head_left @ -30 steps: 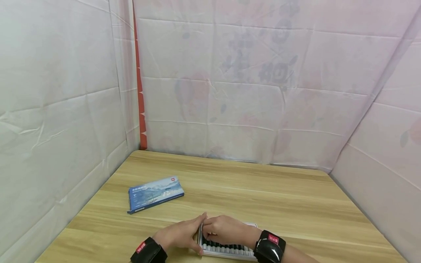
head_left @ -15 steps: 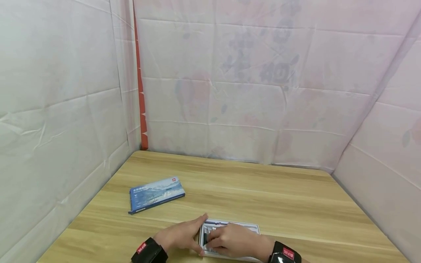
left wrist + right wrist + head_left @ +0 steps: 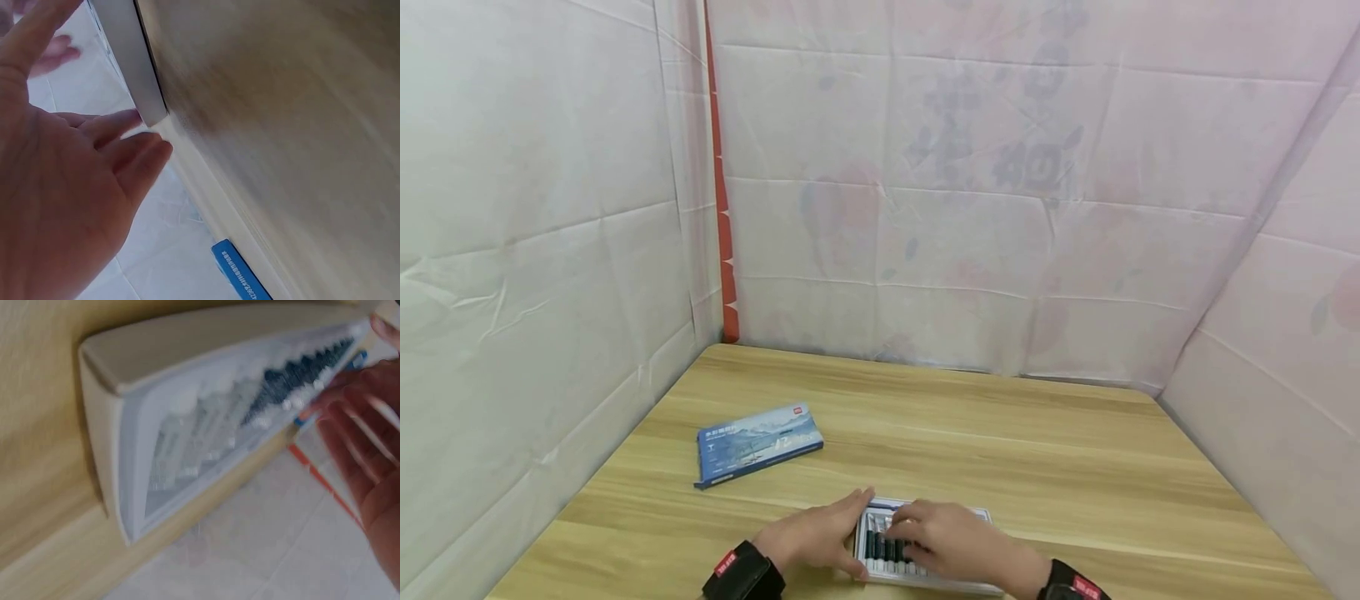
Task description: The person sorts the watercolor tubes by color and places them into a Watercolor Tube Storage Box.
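A shallow white tray lies near the front of the table, with a row of white paint tubes in it. Dark bands show on the tubes at the tray's left part; those at the right part look pale. My left hand holds the tray's left end, thumb at the front corner and fingers at the back one. Over the tubes, my right hand has its fingertips right at the dark bands, and it covers the tray's right part. In the right wrist view, blurred, its fingers look loosely spread.
A blue cardboard box with a landscape picture lies back left of the tray on the wooden table. White sheets hang around the table's back and sides, with a red strip in the left corner.
My right hand has shifted right along the tray. Half a second ago a single dark piece showed at the left end; now several show. The left hand stays in place.
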The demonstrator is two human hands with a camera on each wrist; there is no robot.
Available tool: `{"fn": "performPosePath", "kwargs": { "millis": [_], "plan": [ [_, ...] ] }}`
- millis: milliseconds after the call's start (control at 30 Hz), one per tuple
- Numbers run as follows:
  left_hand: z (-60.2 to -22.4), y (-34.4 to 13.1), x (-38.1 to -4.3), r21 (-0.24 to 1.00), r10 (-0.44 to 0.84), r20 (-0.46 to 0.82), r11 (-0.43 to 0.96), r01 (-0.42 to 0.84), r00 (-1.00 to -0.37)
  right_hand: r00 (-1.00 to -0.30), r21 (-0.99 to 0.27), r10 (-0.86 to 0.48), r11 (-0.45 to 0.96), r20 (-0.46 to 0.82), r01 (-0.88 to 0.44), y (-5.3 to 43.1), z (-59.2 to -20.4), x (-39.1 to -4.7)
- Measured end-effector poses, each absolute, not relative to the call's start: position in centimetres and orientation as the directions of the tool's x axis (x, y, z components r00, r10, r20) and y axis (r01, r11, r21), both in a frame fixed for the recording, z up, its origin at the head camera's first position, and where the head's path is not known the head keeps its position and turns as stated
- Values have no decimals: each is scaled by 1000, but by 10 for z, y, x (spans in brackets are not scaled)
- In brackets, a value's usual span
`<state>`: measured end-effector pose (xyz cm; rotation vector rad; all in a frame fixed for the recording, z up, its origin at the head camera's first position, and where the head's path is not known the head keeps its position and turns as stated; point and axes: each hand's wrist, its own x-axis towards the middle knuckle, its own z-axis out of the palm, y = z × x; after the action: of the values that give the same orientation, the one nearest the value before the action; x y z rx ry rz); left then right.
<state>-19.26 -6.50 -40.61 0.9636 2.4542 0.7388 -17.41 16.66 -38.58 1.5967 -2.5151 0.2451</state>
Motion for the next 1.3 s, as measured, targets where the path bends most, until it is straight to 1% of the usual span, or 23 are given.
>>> {"fn": "performPosePath", "kwargs": {
  "millis": [100,167,200,300,400,500,600,667,867,967,1100,1300],
  "plan": [
    [-406,-62,-195,520,690,-171,669,530,-703,-601,-98,-779,594,176,-799,180,-378,-174],
    [-407,-60,-197,475,685,-159,685,553,-711,-678,-92,-723,672,134,-734,187,-377,-172],
    [-407,-60,-197,454,686,-149,687,567,-712,-707,-90,-700,702,103,-707,191,-378,-171],
    [-408,-56,-196,381,696,-102,687,619,-710,-751,-70,-658,748,49,-660,196,-386,-168],
    [-408,-49,-188,295,729,-36,661,690,-683,-798,-101,-602,795,-6,-599,199,-394,-164],
    [-409,-42,-177,195,766,19,628,753,-643,-827,-127,-561,823,-35,-553,198,-400,-159],
    [-409,-35,-169,128,784,41,611,781,-620,-836,-125,-545,835,-58,-536,193,-404,-156],
    [-411,-32,-165,89,779,38,621,779,-626,-835,-101,-547,835,-57,-541,188,-406,-154],
    [-417,-27,-162,1,732,5,681,732,-681,-831,-41,-556,831,-31,-555,177,-406,-151],
    [-417,-26,-161,-7,716,-10,698,716,-698,-833,-36,-553,833,-32,-552,174,-405,-150],
    [-415,-27,-160,17,704,-29,710,704,-709,-840,-28,-541,841,-40,-541,168,-403,-149],
    [-410,-36,-159,138,737,-9,670,729,-676,-850,-5,-523,852,-54,-524,164,-404,-149]
  ]
}}
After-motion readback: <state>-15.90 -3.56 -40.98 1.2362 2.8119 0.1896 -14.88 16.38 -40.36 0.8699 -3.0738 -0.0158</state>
